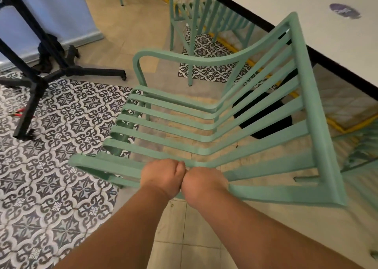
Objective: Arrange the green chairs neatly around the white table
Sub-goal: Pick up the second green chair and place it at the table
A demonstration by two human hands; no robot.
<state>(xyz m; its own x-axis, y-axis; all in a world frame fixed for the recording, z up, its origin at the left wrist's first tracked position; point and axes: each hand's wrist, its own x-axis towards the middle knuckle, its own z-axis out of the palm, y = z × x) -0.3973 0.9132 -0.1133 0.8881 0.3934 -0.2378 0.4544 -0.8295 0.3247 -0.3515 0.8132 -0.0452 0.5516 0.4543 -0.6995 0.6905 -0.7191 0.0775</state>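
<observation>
A green slatted chair [225, 113] fills the middle of the view, its backrest turned toward the white table [306, 9] at the upper right. My left hand [163, 176] and my right hand [201, 184] sit side by side, both closed around the chair's near armrest rail. The two hands touch each other. A second green chair [196, 19] stands beyond, tucked at the table's left edge. Part of a third green chair [360, 150] shows at the right edge, under the table.
A black metal stand [41, 72] with wheeled feet occupies the left. Patterned tiles cover the floor at left, plain beige tiles run under the chair. A dark round table base [263, 115] shows through the chair's slats. Yellow floor tape [335, 123] runs under the table.
</observation>
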